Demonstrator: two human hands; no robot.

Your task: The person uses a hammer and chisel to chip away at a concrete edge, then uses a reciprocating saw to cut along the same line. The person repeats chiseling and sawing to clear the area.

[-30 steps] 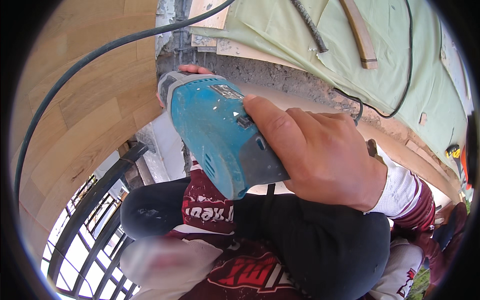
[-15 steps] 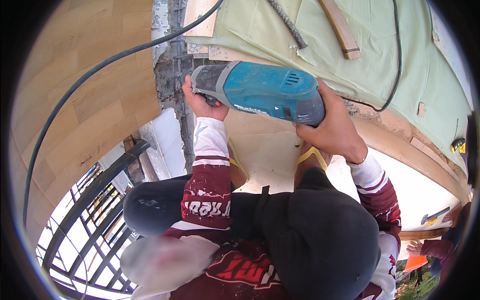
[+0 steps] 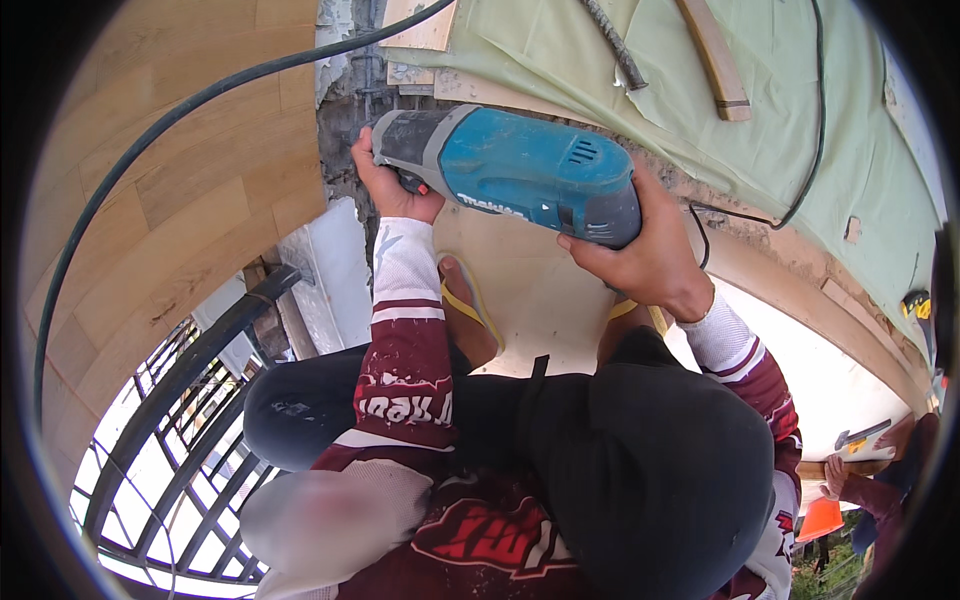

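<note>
"Tool (image 3: 530,165): swung crosswise since the earliest frame; right hand (image 3: 660,245) shifted from its top to its rear."

"Remainder, left to right?"

"Planks (image 3: 180,190). Cable (image 3: 190,125), black. Strip (image 3: 350,80), rough grey, broken open. Left hand (image 3: 400,195), clasped about the tool's grey end. Tool, one, raised beyond the knees (image 3: 680,440). Right hand, clamped on the rear, some fingers hidden. Sheet (image 3: 770,90), pale green."

"Progress?"

"Judged part-done: strip opened, ragged edges left. Whether the tool touches it: cannot be told."
</note>
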